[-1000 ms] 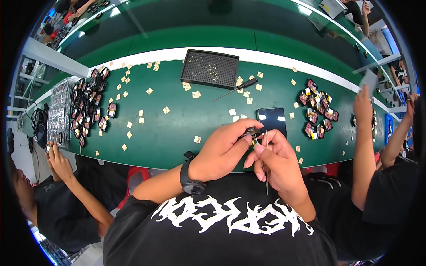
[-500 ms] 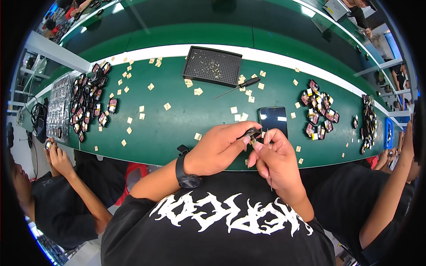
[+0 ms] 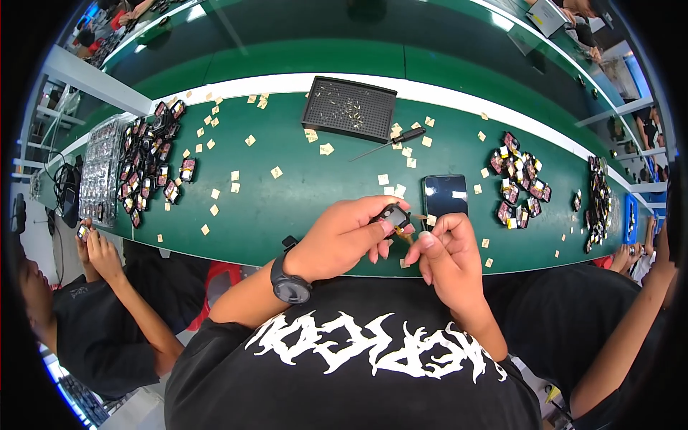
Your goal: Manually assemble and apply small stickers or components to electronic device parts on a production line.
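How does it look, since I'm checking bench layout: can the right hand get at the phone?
Probably yes: the phone lies just beyond the right hand, with nothing tall visible standing between them.

The right hand [image 3: 453,259] has drawn back from the black device [image 3: 395,214].

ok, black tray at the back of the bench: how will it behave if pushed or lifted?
Black tray probably slides rather than tips, being wide and low on the green tabletop. Likely stiff, given its raised walls. Small brassy pieces look loose inside, so tilting may shift them.
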A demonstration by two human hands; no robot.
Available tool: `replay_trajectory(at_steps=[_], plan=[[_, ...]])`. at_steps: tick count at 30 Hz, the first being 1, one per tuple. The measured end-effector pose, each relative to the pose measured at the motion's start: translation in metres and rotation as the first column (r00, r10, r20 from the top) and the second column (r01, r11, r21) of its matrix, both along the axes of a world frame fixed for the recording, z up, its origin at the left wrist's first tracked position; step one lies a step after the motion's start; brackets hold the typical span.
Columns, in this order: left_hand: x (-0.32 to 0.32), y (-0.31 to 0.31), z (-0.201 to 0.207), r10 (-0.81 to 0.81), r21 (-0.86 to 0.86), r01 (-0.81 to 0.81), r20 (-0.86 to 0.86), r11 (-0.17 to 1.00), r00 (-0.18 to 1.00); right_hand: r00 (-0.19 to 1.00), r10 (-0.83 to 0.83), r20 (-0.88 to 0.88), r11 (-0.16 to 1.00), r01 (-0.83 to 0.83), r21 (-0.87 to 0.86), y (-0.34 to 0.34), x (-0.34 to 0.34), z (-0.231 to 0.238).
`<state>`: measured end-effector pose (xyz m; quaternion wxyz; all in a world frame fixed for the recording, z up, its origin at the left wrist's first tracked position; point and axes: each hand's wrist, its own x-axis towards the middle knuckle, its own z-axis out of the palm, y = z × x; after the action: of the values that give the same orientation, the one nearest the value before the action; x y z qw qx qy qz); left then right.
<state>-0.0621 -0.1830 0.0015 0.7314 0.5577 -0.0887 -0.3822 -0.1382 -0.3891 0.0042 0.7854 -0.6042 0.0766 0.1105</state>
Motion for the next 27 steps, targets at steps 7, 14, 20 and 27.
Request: replay_trajectory(at_steps=[7,14,20,27], plan=[[-0.009,0.003,-0.004,-0.03,-0.016,0.03,-0.003,0.999,1.0,1.0,-0.004,0.023,0.98,0.009,-0.201,0.012,-0.002,0.001],[-0.011,0.001,-0.002,-0.064,0.195,0.009,0.276,0.981,0.959,0.998,-0.068,-0.017,0.993,0.066,-0.096,0.01,0.003,0.003],[-0.008,0.009,0.001,-0.052,0.222,-0.043,0.406,0.974,0.913,0.999,-0.006,0.036,0.999,0.007,-0.042,0.016,0.013,0.01],[-0.014,0.005,-0.014,0.012,0.168,-0.152,0.633,0.974,0.774,0.944,0.065,0.325,0.894,0.09,-0.44,0.014,0.013,0.008]])
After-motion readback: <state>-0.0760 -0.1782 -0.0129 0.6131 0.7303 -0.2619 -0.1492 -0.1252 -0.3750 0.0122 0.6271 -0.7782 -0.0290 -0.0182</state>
